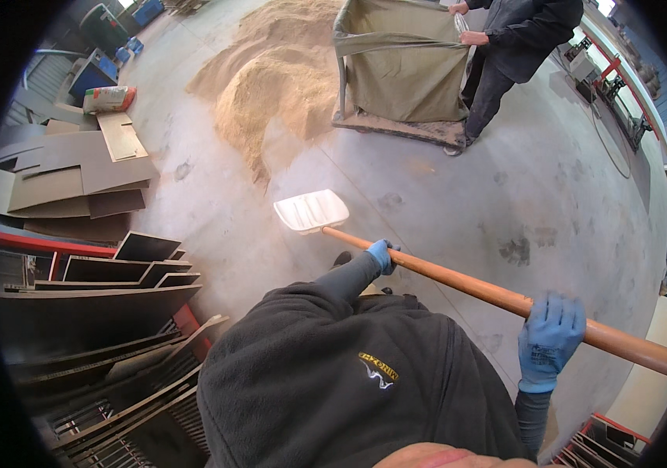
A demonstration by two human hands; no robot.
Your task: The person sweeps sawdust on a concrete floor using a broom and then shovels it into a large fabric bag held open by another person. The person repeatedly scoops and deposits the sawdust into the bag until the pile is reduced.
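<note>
Concrete floor (458, 203): sawdust pile (279, 86), bagged cart (400, 70) ahead; both hands, left (381, 255), right (549, 337), grasping shovel (427, 269).

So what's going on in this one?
A person in blue gloves holds a shovel with both hands: the left hand grips the wooden handle nearer the white blade, the right hand further back. The blade looks empty and points toward a sand pile on the concrete floor. Beyond the pile, another person holds open a large olive bag on a cart. Flattened cardboard lies to the left.
</note>
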